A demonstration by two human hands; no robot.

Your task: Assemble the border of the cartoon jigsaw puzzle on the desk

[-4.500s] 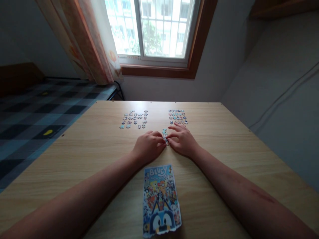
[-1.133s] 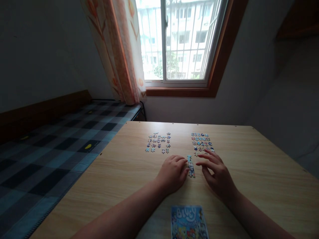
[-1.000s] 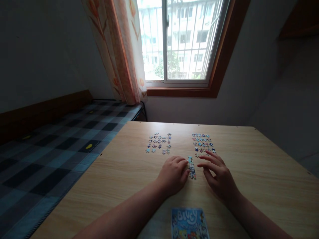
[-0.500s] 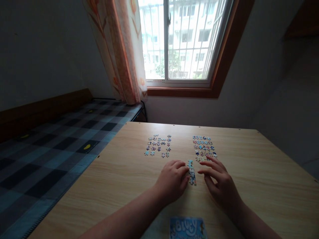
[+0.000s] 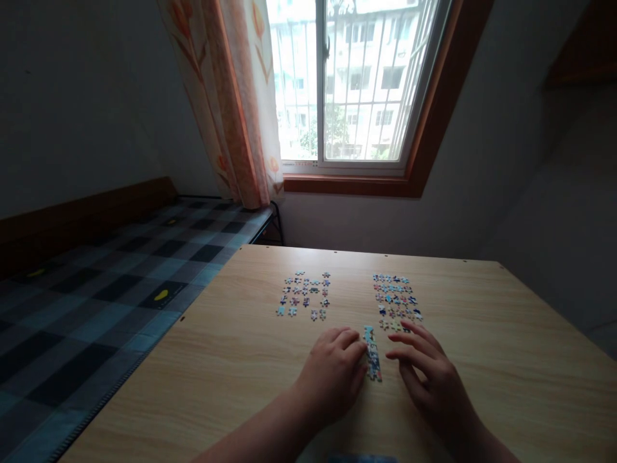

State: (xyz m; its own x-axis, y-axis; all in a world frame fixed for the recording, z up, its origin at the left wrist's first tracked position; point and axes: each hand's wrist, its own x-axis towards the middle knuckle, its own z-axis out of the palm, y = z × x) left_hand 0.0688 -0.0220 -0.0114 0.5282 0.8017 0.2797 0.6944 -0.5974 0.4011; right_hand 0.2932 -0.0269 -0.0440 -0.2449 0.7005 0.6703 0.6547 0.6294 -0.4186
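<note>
A narrow strip of joined jigsaw pieces lies on the wooden table between my two hands. My left hand rests at its left edge, fingers curled together with the tips and thumb against the strip. Just to the right, my right hand hovers with its fingers spread and nothing visible in them; its fingertips are apart from the strip. Beyond it, loose jigsaw pieces are laid out in close rows, the nearest partly covered by the right fingers. Another group of loose pieces lies farther left, more widely spaced.
The wooden table reaches toward the wall below a barred window. At the bottom edge, only a sliver of a blue printed item shows. Left of the table stands a bed with a checked cover, beside a flowered curtain.
My view has tilted slightly upward, so table and pieces sit lower and the blue item labelled "Bluey" has mostly left the picture. Both hands keep nearly the same pose beside the strip.
</note>
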